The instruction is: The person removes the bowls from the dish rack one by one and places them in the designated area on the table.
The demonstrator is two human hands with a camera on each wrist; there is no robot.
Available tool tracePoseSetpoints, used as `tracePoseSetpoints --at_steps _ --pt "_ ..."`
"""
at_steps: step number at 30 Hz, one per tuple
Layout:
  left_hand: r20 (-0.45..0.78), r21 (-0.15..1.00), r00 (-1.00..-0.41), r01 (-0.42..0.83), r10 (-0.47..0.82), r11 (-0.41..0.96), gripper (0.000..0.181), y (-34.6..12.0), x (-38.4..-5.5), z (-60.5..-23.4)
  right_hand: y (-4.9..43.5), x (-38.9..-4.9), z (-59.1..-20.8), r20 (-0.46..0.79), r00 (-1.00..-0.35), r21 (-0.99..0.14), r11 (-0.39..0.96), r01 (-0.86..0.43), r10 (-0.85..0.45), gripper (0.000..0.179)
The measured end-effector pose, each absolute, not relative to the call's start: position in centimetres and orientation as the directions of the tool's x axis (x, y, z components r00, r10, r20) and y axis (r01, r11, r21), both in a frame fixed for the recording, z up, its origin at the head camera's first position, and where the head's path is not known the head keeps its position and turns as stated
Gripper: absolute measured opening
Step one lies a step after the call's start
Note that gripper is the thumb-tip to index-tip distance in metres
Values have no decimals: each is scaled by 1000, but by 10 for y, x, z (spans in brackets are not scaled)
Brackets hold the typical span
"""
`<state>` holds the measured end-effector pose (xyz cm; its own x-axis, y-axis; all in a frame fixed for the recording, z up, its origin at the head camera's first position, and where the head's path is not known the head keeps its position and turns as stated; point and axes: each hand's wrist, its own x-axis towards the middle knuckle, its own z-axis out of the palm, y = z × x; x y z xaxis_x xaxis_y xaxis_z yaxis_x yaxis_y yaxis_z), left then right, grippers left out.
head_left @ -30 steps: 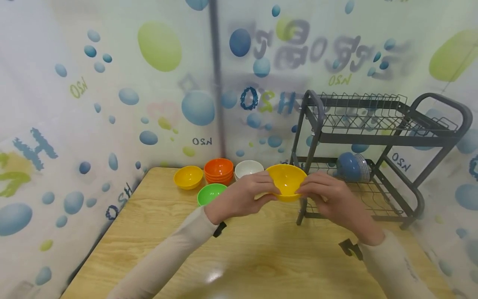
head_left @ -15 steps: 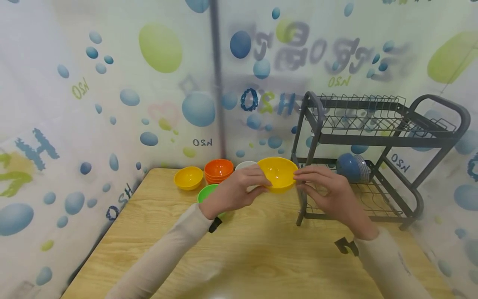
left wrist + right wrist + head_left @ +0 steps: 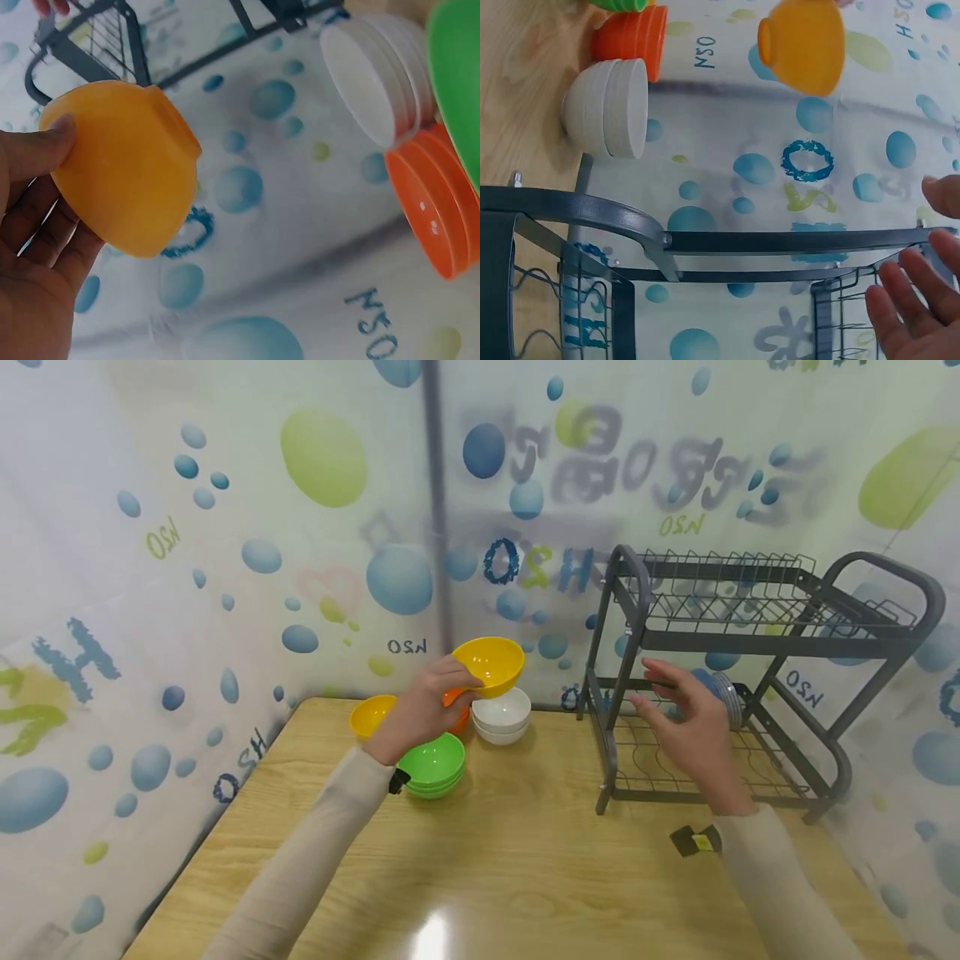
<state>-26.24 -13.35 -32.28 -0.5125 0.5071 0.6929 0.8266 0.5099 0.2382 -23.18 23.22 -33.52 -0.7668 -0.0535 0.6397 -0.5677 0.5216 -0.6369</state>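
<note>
My left hand pinches a yellow bowl by its rim, thumb on the outside in the left wrist view. The bowl is tilted in the air above an orange bowl stack, which it and the hand partly hide in the head view. Below it stand stacked white bowls, and nearer me, stacked green bowls. Another yellow bowl rests on the table at the left, partly behind my left hand. My right hand holds nothing; its fingers are spread and relaxed in front of the rack.
A dark two-tier dish rack stands on the right of the wooden table. On its lower shelf a blue bowl lies on its side, partly hidden by my right hand. A patterned curtain closes off the back.
Both hands held the yellow bowl earlier. My right hand has let go and moved right, towards the rack; my left hand has carried the bowl left and up.
</note>
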Motion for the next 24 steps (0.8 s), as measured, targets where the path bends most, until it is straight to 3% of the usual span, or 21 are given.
tracePoseSetpoints --at_steps 4,11,19,24 --pt "701 258 -558 779 444 572 14 -154 -274 -327 235 -239 -335 499 -867 -766 465 -444 -6 53" --pt "680 306 -650 671 338 676 11 -194 -296 -342 230 -261 -333 345 -939 -865 388 -319 -2 61" --pt "688 309 -675 606 268 734 10 -231 -313 -364 226 -270 -332 237 -970 -882 430 -191 55 66" --pt "624 341 -749 517 222 785 10 -251 -317 -379 225 -274 -333 251 -965 -874 446 -191 79 57"
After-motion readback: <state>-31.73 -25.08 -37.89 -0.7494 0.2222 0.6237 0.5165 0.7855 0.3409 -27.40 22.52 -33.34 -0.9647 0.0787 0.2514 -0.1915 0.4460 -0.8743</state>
